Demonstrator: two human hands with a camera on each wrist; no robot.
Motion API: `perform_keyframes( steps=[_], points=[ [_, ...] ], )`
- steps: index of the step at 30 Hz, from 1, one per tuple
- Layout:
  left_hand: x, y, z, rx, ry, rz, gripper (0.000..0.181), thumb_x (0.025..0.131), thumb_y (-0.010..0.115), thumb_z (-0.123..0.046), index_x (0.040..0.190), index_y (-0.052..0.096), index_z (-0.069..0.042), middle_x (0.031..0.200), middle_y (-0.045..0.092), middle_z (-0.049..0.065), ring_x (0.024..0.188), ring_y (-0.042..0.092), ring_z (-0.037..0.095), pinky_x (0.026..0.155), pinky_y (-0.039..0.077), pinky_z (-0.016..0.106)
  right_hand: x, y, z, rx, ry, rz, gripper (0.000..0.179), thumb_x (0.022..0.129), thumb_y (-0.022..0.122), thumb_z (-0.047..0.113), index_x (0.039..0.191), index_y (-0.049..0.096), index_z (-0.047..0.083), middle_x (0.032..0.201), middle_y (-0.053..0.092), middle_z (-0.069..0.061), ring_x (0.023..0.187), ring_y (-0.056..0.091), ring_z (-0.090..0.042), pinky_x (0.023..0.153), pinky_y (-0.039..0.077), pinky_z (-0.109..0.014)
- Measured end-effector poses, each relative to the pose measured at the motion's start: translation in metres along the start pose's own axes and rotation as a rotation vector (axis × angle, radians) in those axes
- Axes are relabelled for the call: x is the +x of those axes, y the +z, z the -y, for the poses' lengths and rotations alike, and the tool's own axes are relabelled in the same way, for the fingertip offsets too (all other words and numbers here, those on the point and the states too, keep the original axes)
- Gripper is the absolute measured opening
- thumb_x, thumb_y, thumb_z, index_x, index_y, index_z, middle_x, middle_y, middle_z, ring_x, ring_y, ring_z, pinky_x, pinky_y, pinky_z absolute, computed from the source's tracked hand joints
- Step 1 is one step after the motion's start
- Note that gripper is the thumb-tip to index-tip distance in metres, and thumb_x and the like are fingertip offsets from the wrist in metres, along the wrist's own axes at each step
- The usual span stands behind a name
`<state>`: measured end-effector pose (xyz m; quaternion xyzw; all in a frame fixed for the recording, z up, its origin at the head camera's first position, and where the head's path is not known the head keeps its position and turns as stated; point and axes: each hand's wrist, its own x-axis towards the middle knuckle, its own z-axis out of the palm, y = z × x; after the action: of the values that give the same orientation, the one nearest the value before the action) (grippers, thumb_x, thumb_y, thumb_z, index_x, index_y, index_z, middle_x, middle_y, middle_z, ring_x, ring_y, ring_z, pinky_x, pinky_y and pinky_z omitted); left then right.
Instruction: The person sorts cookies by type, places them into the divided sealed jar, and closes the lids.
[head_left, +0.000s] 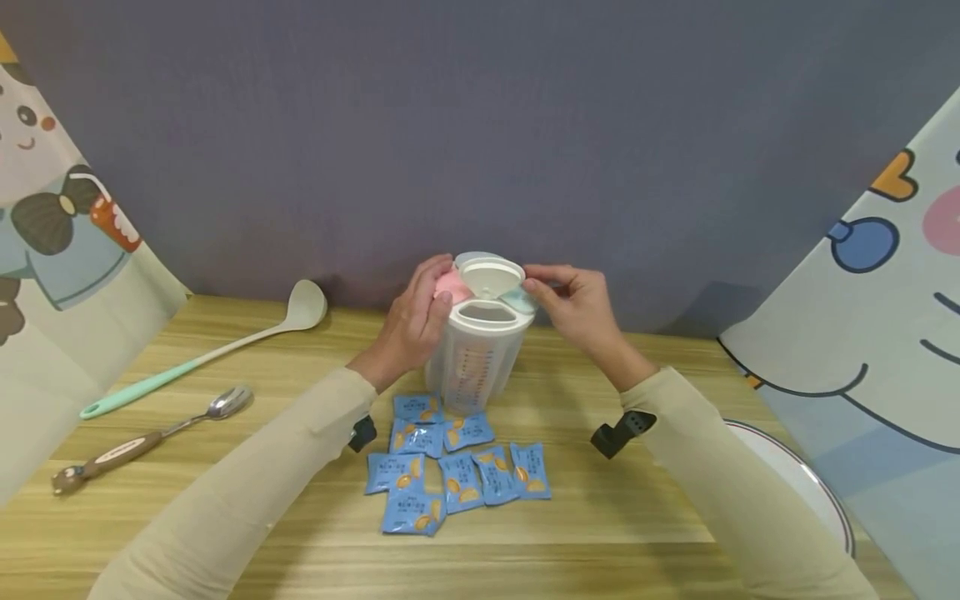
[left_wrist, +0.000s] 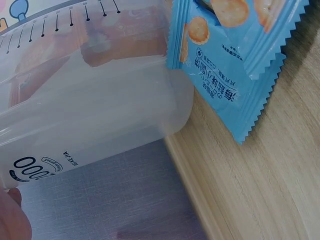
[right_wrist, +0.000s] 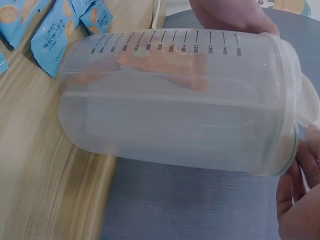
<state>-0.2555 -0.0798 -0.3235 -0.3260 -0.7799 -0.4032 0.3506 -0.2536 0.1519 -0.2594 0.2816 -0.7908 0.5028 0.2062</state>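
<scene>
The right grip [head_left: 577, 304] pinches the edge of the teal flap [head_left: 519, 300] on the container's lid, thumb and forefinger meeting at the rim. The left grip [head_left: 415, 317] holds the lid's other side, its fingers and thumb spread around the pink flap [head_left: 452, 286].

The likeliest trouble is tipping: both holds are at the very top of a tall container, so a hard upward pull from the right, poorly countered by the left, could rock it or make it slide. The right pinch takes in only a thin margin and may slip off. The raised white flap [head_left: 491, 277], close to both grips, could be knocked down over the front opening [head_left: 486, 313].

The clear container [head_left: 480, 354] stands upright between the two grips, its measuring marks facing the person and its body hanging below their hold. Orange packets [right_wrist: 167, 62] show through its wall. Blue packets [head_left: 460, 482] lie on the wooden surface [head_left: 600, 525], the nearest close by the base, where a shifting container could catch them.

Farther out, a ladle [head_left: 306, 306] and a brown-handled utensil [head_left: 127, 452] lie to the left; a plate [head_left: 798, 467] is partly hidden behind the right sleeve [head_left: 720, 467].
</scene>
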Motion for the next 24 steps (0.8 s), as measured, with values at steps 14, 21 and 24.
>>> perform_keyframes(
  steps=[14,21,24],
  points=[
    [0.0,0.002,0.0,0.006,0.012,-0.005,0.051,0.098,0.028,-0.027,0.132,0.039,0.01,0.139,0.039,0.021,0.125,0.043,0.032,0.098,0.038,0.048,-0.015,0.0,0.031,-0.06,-0.14,-0.014,0.01,0.077,0.069,-0.013,0.087,0.068,-0.014,0.087,0.066,-0.025,0.081,0.056,-0.012,0.069,0.049,-0.026],
    [0.0,0.001,-0.001,-0.006,-0.009,0.005,0.049,0.097,0.03,-0.024,0.133,0.039,0.008,0.141,0.039,0.02,0.127,0.041,0.03,0.101,0.035,0.047,-0.019,0.0,0.024,-0.037,-0.257,0.004,0.011,0.074,0.069,-0.017,0.085,0.069,-0.013,0.09,0.066,-0.027,0.088,0.056,-0.028,0.077,0.046,-0.026],
    [0.0,0.0,-0.001,-0.008,-0.022,0.01,0.049,0.097,0.03,-0.024,0.133,0.039,0.007,0.141,0.038,0.019,0.127,0.041,0.03,0.101,0.035,0.047,-0.02,0.0,0.021,-0.033,-0.303,0.013,0.014,0.072,0.069,-0.019,0.085,0.069,-0.013,0.089,0.066,-0.027,0.088,0.056,-0.037,0.08,0.045,-0.027]
  ],
)
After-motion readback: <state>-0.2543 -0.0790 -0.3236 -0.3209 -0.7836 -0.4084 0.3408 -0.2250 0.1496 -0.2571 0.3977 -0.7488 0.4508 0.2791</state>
